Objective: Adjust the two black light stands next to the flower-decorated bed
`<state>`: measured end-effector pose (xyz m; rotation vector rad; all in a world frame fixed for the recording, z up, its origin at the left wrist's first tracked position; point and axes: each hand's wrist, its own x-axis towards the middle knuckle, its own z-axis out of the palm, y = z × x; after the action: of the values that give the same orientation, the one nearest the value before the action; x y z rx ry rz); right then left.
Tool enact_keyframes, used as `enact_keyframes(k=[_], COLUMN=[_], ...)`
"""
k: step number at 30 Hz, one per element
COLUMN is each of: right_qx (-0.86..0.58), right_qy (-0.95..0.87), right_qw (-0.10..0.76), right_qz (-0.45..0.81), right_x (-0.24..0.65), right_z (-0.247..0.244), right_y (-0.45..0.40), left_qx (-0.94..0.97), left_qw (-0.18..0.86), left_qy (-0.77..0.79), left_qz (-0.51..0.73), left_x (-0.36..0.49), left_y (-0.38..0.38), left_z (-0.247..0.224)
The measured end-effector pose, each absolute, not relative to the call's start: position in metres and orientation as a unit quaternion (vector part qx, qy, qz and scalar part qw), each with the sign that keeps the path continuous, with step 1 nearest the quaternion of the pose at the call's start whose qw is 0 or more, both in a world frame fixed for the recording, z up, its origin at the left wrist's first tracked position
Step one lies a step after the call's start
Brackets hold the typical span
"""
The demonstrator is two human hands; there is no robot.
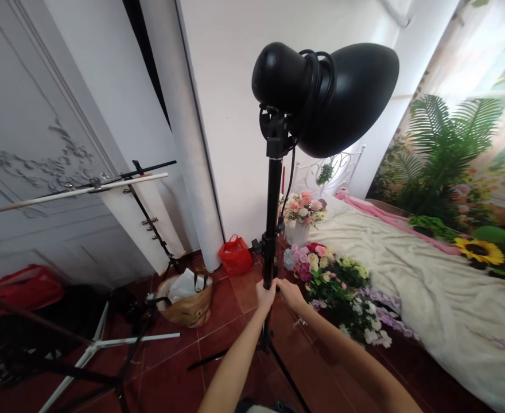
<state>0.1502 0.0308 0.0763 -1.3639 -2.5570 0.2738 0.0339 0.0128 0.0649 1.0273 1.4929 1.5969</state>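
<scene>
Gripping black light stand (273,198) with both hands, mid-view, feet down on red tiled floor (222,310). Closing left hand (265,295) around the pole, under the clamp collar (270,245); pinching at the pole with right hand (290,295), just beside the left and about level with it. Not able to tell whether pinching bare tube or a knob there, contact being partly hidden. Probably doubling up the hold for steadiness, judging by the top-heavy look: carrying a bulky lamp head (356,92) up top, tilting toward the bed side. Noting power cable (330,74) in loops around the lamp neck, likely for sparing the floor loose cord. Seeing tripod legs (287,376) spreading low, presumably for balance.

Moving outward: seeing artificial flowers (317,261) bunching on the floor just right of the pole, potted bouquet (306,206) standing behind, both probably serving as bed dressing. Noting bed (347,229) under rumpled cream cloth, sunflower (480,251) lying at its far edge. Leftward, marking red plastic bag (236,256) and woven basket (190,307) sitting by the wall, perhaps for storage; farther left, seeing black crossbar stand (140,209) supporting a pale pole.
</scene>
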Motion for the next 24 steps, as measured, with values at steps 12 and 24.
enact_keyframes(k=[12, 24], right_qx=[-0.380, -0.502], right_qy=[-0.917, -0.850], right_qw=[-0.068, 0.133], right_qz=[0.096, 0.088], right_x=[0.132, 0.136], right_z=[0.073, 0.050], right_y=[0.075, 0.031], left_qx=[0.385, 0.396], left_qw=[0.355, 0.361], left_qy=[0.591, 0.568], left_qz=[0.614, 0.625], left_x=[0.033, 0.034], left_y=[0.013, 0.012], left_z=[0.065, 0.064])
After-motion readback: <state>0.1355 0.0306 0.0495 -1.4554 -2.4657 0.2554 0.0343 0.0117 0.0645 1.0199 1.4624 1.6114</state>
